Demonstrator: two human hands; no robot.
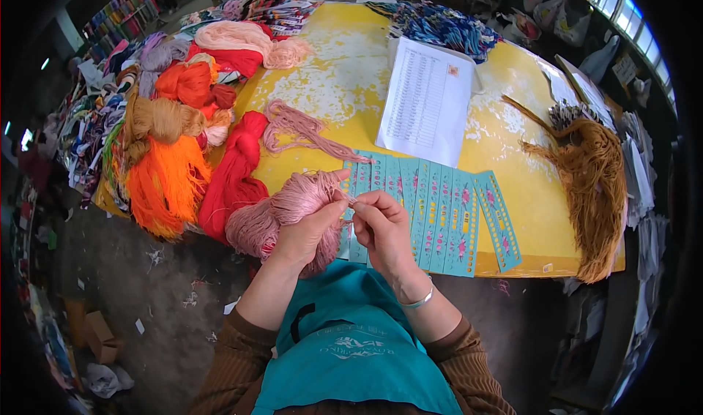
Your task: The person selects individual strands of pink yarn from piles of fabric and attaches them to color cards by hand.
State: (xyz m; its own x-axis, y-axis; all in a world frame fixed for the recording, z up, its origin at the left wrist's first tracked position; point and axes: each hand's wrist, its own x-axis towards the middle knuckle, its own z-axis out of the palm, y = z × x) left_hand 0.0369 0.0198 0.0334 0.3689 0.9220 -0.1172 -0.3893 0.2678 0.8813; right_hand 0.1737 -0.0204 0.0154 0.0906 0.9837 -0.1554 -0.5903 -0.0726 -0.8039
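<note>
A thick hank of pale pink thread (302,197) lies at the table's near edge, and my left hand (311,228) is closed on its right end. My right hand (382,228) pinches fine pink strands close to the left fingertips, its thumb and index finger pressed together. Beneath and beside my hands lies a row of turquoise punched cards (441,217) printed with pink flowers; one card (498,221) sits apart at the right. A looser bundle of dusty pink thread (300,133) stretches across the table toward the cards. The strand ends between my fingers are too small to make out.
Left of the pink hank lie a red skein (238,177), an orange skein (172,184) and a tan skein (167,120). Printed sheets (425,104) rest mid-table. A brown thread bundle (589,181) hangs over the right edge. Blue skeins (443,27) are heaped at the back.
</note>
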